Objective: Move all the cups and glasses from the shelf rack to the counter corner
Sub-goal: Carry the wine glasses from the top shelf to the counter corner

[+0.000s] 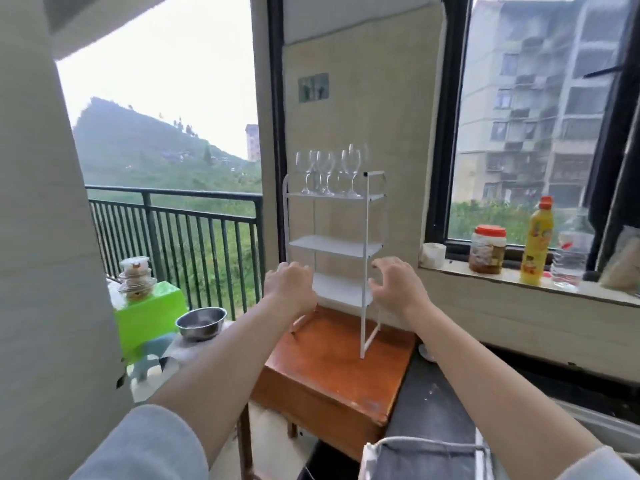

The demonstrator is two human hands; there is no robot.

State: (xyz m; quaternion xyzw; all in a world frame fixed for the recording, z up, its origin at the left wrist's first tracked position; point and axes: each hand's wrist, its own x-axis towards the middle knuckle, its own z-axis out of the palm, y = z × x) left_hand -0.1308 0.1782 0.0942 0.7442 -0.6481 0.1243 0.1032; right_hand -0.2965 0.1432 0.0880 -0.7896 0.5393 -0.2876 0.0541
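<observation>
Clear stemmed glasses (325, 171) stand upright on the white rack's (365, 258) top shelf.

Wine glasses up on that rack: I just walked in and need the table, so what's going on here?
A person is reaching both bare arms toward the white shelf rack on the wooden table. The left hand and right hand are open and empty, level with the lower shelves. The wine glasses all stand untouched on the top shelf; nothing has been lifted yet.

A white shelf rack (365, 244) on a wooden table (332, 372) carries wine glasses (325, 171).
</observation>
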